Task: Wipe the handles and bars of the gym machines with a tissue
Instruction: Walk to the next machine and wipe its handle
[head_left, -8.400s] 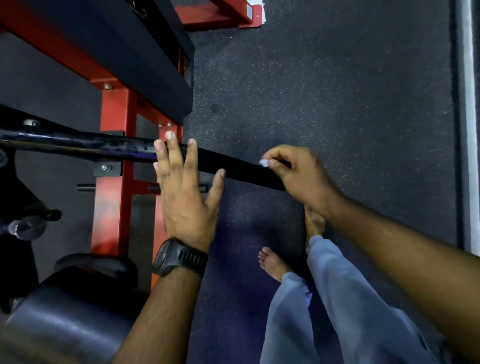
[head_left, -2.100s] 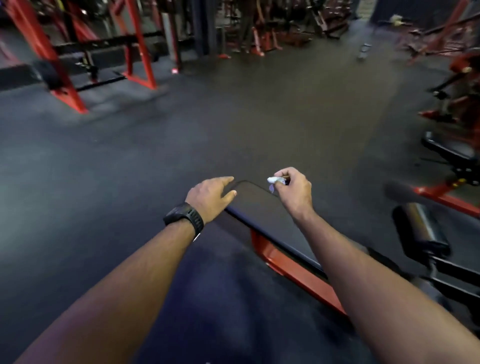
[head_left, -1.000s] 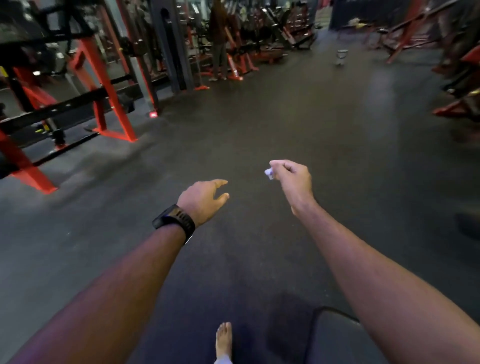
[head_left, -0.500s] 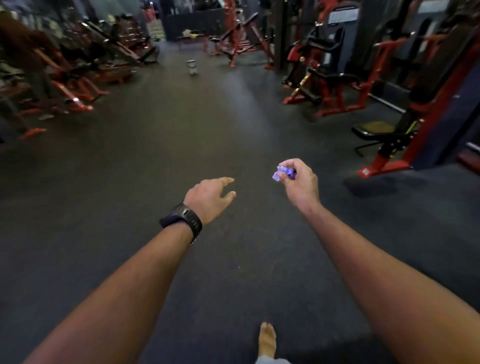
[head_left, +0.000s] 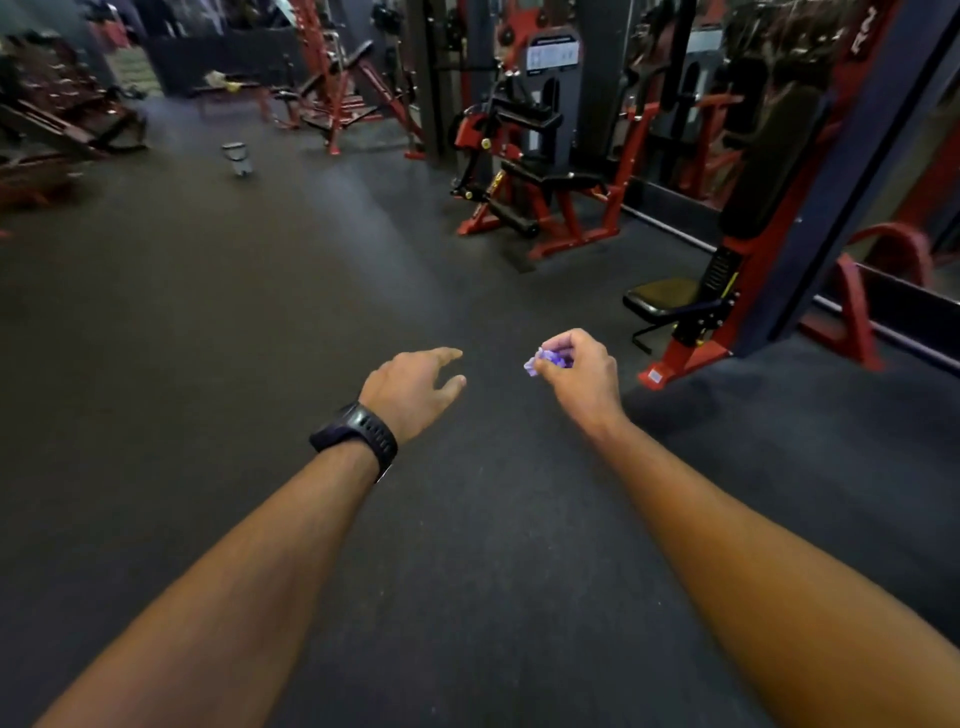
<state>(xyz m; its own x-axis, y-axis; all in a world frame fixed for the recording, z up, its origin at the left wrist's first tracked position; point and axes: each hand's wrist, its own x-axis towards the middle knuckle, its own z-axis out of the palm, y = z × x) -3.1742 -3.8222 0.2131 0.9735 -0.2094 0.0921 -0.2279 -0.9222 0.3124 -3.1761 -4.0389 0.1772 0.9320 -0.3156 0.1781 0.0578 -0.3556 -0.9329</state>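
1. Presently, both forearms were stretched forward over the dark rubber floor (head_left: 218, 322), backs of the hands up, neither touching any equipment.
2. Right grip (head_left: 579, 374): fingers curled in, thumb and fingertips pinching a small crumpled tissue (head_left: 544, 359), which looked pale violet in this light. The tissue stuck out at the left side of the grip, held in the air above the floor and well apart from every machine.
3. Left grip (head_left: 410, 387): loose and open, fingers reaching forward, thumb spread apart from them. It held nothing. A black wristwatch (head_left: 358, 434) sat on that wrist.
4. The two grips were near each other but apart, at about the same height in the view.
5. The nearest machine (head_left: 685, 356) was ahead and to the right of the right grip. It had a red base, a padded seat (head_left: 662, 297) and a tall dark-blue upright (head_left: 831, 197) leaning away to the upper right.
6. The second machine (head_left: 540, 171) was farther back, right of centre. It had a red frame, black pads and a grey housing behind it.
7. A small pale bin (head_left: 238, 157) stood alone on the floor, far back and left of centre, too blurred to tell more.
8. More red equipment lined the back and left edges, and was also blurred.
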